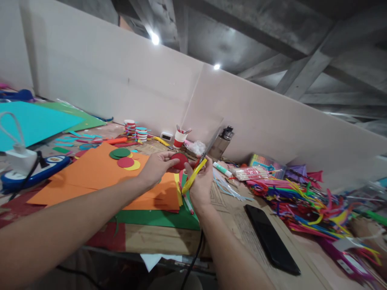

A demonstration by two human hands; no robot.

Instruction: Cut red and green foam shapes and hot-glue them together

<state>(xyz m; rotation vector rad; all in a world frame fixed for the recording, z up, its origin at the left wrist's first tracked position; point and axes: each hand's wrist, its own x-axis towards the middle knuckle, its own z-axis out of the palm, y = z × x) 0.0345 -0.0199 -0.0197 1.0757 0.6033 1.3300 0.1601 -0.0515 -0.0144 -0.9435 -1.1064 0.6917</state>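
Observation:
My left hand (pixel 157 167) pinches a dark red paper circle (pixel 179 161) by its left edge, held above the table. My right hand (pixel 202 183) is closed round yellow-handled scissors (pixel 195 176), whose blades point up and away toward the wall. The right thumb is close to the circle's edge; whether it touches, I cannot tell. Beneath my hands lie orange paper sheets (pixel 99 173) on a green sheet (pixel 151 219). On the orange paper rest green circles (pixel 121 153), a red circle (pixel 125 162) and a yellow circle (pixel 134 165), partly overlapping.
A black phone (pixel 270 237) lies at right, near a heap of coloured pipe cleaners (pixel 308 205). Behind stand a red-and-white cup (pixel 180 138), a brown bottle (pixel 222 144) and a glue stick (pixel 222 169). Turquoise sheets (pixel 33 123) and a white plug (pixel 21 160) are at left.

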